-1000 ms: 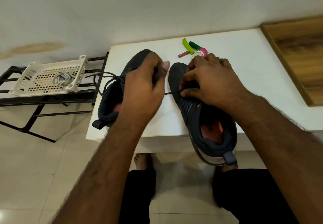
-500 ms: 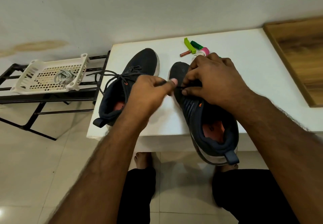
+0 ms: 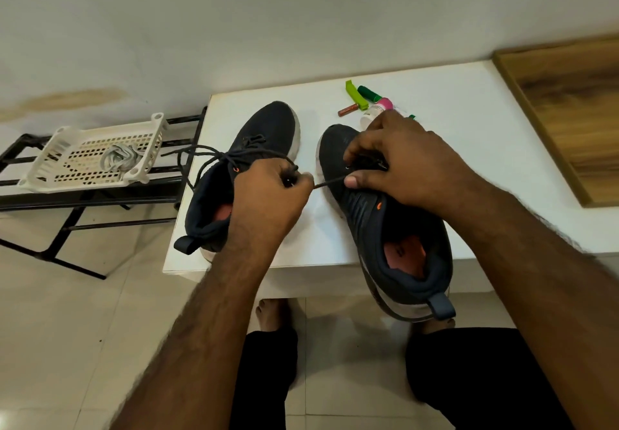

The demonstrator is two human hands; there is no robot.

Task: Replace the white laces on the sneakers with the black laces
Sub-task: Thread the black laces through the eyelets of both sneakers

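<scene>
Two dark sneakers on white worktop (image 3: pixel 435 134), left sneaker (image 3: pixel 254 148) laced black, right sneaker (image 3: pixel 385 221) overhanging near edge, left hand (image 3: pixel 268 191) fingers pinching black lace (image 3: pixel 330 182) stretched taut from right sneaker, right hand (image 3: pixel 402 158) fingers gripping its eyelet area, white laces (image 3: pixel 117 158) in basket (image 3: pixel 43 168) on rack.

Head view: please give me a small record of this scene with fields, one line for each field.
surface: white table
left sneaker: black lace already threaded
right sneaker: being laced
black lace: runs taut between the hands
left hand: pinches the lace
right hand: grips the sneaker's front
white laces: in white basket on black rack
</scene>
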